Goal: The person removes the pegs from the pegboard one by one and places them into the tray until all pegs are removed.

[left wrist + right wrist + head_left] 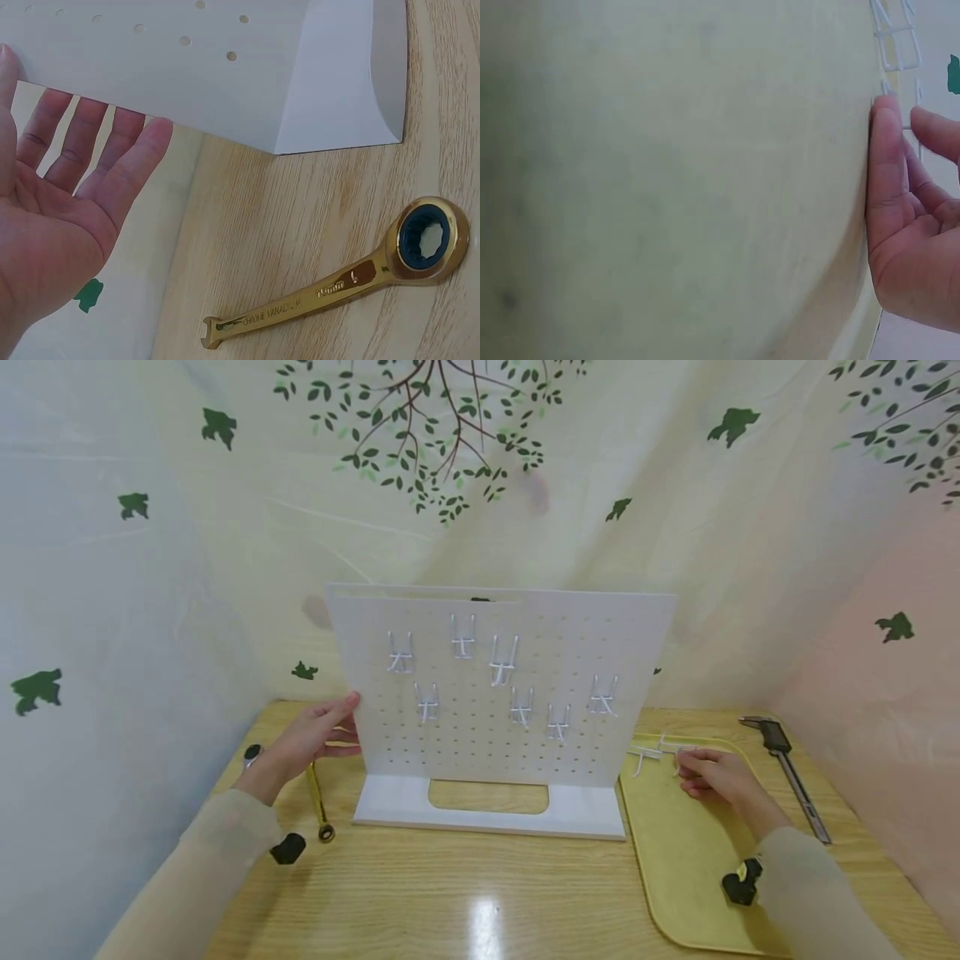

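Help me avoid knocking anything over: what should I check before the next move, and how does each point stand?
1. Pegboard upright on its base: ok.
2. Left grip holding the pegboard's edge: ok.
3. Right grip holding a hook at the tray's far end: ok.
4. Mounted hooks fully seated: cannot tell; their fastening is hidden.
5. Wrench apart from the base: ok.
6. Caliper outside the tray: ok.

gold wrench (337, 288), left | caliper (799, 790), far right | leaf-print backdrop (480, 556) behind
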`<action>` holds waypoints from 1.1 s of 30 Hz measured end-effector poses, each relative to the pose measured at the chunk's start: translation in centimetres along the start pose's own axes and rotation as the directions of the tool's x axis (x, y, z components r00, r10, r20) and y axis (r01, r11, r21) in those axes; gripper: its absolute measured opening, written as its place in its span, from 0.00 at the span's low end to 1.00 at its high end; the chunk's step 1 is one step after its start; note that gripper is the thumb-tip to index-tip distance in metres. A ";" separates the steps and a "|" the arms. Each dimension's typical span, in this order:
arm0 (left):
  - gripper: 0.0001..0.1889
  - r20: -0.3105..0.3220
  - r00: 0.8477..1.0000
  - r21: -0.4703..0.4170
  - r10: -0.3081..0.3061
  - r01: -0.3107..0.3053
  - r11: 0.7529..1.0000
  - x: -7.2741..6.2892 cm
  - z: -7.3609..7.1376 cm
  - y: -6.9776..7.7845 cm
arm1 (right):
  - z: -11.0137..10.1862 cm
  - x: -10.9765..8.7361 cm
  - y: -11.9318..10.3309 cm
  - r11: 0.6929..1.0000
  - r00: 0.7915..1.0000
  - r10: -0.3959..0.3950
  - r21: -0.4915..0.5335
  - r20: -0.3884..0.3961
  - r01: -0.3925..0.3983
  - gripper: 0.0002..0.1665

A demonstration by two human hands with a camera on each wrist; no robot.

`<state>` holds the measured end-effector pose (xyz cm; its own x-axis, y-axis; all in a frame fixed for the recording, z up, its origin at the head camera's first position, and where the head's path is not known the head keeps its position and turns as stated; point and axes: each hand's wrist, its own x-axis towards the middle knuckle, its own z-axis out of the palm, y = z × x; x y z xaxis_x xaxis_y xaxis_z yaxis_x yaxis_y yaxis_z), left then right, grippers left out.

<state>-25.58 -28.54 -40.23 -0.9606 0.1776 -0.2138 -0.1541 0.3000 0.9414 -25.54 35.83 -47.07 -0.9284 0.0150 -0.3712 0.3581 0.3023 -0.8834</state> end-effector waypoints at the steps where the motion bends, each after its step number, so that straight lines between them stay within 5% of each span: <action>1: 0.39 0.001 1.000 -0.001 0.001 -0.001 1.000 0.0 0.0 0.0 | 0.0 -0.1 0.0 1.000 1.000 0.006 0.011 -0.001 -0.006 0.35; 12: 0.39 0.000 1.000 -0.004 0.010 -0.010 1.000 0.2 0.0 -0.2 | -0.6 -0.9 -0.6 0.988 0.992 0.033 0.144 0.122 -0.051 0.22; 18: 0.39 0.002 1.000 0.003 0.018 -0.018 1.000 0.2 0.0 -0.2 | -1.4 -2.3 -1.4 0.970 0.972 -0.052 0.242 0.227 -0.005 0.10; 23: 0.39 -0.004 1.000 0.000 0.018 -0.018 1.000 0.1 0.0 -0.1 | -2.0 -4.2 -2.8 0.960 0.931 -0.206 0.245 0.302 0.133 0.12; 28: 0.40 -0.011 1.000 0.006 0.009 -0.009 1.000 0.2 0.2 0.0 | -1.5 -6.4 -4.7 0.928 0.868 -0.353 0.247 0.351 0.278 0.18; 33: 0.39 -0.013 1.000 0.014 0.013 -0.013 1.000 0.0 0.2 -0.1 | 0.1 -8.6 -6.7 0.909 0.845 -0.414 0.203 0.337 0.364 0.17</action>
<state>-25.56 -28.40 -40.36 -0.9655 0.1691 -0.1978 -0.1382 0.3105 0.9405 -19.93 33.59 -37.99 -0.8997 -0.4342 -0.0445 0.0076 0.0864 -0.9962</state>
